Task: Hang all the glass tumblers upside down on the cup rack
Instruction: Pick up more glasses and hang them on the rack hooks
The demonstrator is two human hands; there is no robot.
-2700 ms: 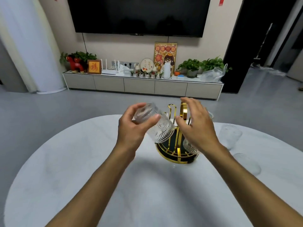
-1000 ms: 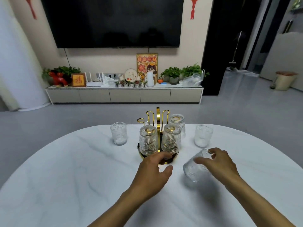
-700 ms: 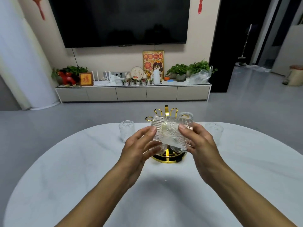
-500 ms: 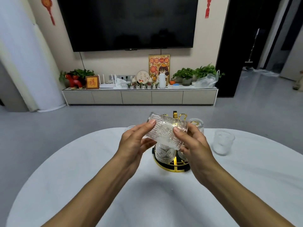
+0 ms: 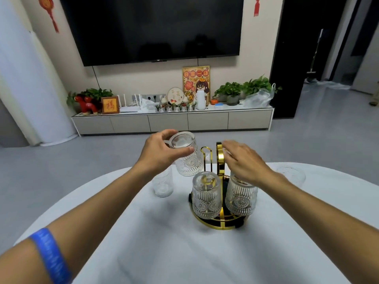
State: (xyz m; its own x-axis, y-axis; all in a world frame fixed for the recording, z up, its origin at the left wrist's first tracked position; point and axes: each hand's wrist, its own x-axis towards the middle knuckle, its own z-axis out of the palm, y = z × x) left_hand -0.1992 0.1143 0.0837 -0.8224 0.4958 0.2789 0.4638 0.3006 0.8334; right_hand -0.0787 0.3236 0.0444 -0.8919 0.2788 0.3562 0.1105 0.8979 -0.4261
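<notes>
A gold cup rack (image 5: pixel 219 228) with a dark round base stands on the white table (image 5: pixel 184 255). Two ribbed glass tumblers hang upside down on its near pegs, one at the left (image 5: pixel 206 199) and one at the right (image 5: pixel 241 198). My left hand (image 5: pixel 159 155) holds a third tumbler (image 5: pixel 187 158) base up, just left of a bare gold peg (image 5: pixel 204 152). My right hand (image 5: pixel 244 162) rests on top of the rack, fingers at its tall gold handle (image 5: pixel 219 158). Two more tumblers stand upright on the table, one left (image 5: pixel 163 184) and one right (image 5: pixel 291 176) of the rack.
The table's far rounded edge runs just behind the rack. Beyond it lie grey floor, a low TV cabinet (image 5: pixel 172 121) with plants and ornaments, and a wall-mounted TV (image 5: pixel 153 27). A blue band (image 5: pixel 51 257) is on my left forearm.
The tumbler, held sideways between both hands half a second ago, is now base up in my left hand alone. My right hand has let go and moved to the rack's handle.
</notes>
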